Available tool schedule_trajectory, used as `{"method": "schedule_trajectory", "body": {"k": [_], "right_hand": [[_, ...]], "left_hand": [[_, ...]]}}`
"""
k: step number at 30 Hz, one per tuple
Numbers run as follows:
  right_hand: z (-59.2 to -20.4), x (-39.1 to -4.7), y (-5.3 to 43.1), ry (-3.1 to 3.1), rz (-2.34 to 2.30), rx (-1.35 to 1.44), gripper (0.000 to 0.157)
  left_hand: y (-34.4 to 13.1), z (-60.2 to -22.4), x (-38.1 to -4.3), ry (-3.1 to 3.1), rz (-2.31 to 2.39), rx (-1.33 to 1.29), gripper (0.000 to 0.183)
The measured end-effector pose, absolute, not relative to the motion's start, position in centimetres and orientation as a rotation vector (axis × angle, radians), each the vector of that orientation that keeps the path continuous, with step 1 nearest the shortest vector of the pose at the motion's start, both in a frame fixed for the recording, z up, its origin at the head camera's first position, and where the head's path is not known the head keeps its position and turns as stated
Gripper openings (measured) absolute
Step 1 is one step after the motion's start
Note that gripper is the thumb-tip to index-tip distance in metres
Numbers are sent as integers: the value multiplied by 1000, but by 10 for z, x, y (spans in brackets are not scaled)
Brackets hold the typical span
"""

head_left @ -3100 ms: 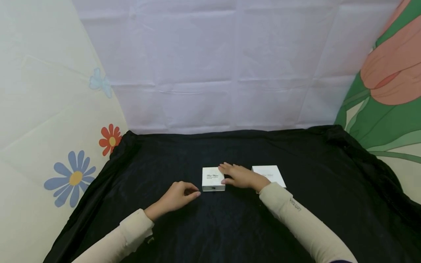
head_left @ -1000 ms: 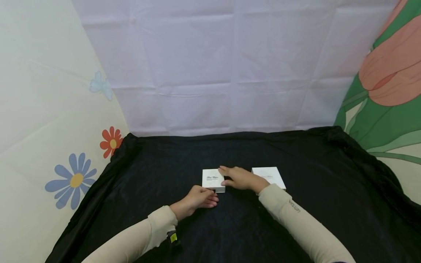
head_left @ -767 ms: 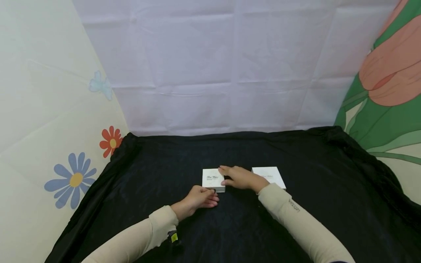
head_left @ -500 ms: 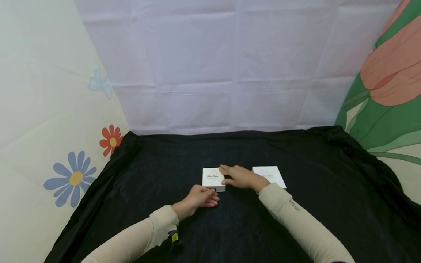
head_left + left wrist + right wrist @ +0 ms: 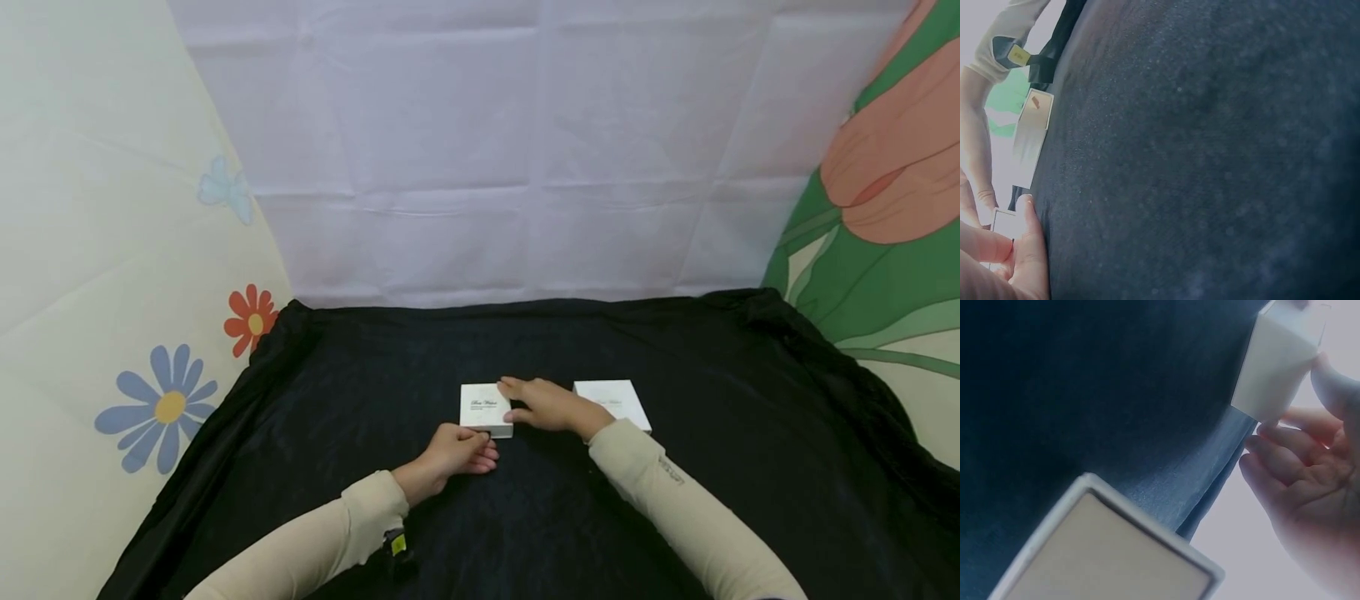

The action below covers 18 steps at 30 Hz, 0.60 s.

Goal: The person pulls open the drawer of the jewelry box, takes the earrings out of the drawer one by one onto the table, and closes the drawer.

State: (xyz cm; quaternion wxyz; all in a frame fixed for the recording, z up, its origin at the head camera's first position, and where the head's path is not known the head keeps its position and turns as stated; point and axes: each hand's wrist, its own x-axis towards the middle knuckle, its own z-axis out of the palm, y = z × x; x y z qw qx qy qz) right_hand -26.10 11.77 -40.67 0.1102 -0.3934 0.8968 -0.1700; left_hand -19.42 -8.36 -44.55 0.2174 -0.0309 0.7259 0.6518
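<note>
A small white box (image 5: 480, 403) with dark lettering on its lid lies mid-table. My left hand (image 5: 448, 454) pinches a small dark tab low on the box's near face; in the left wrist view thumb and forefinger meet beside the box (image 5: 1004, 223). My right hand (image 5: 551, 407) steadies the right side, forefinger by the far corner and thumb nearer me. From the right wrist, the thumb touches the box (image 5: 1275, 365), while the lower fingers (image 5: 1269, 459) stand away from it. The lid's right edge is partly covered by my right hand.
A second white box (image 5: 622, 398) lies to the right, partly behind my right wrist; its rimmed beige end (image 5: 1110, 550) is close in the right wrist view. Black cloth (image 5: 525, 525) covers the table. A white sheet (image 5: 480, 167) hangs behind it.
From beside the box, my left hand has moved right to its near face and taken hold of the tab. My right fingers have drawn together. The last second shows almost no movement.
</note>
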Motion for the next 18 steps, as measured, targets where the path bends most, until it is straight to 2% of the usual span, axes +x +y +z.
{"method": "schedule_trajectory", "body": {"k": [18], "right_hand": [[-410, -260, 116, 2648, -507, -1146, 57]], "left_hand": [[-86, -449, -195, 2006, 1804, -69, 26]]}}
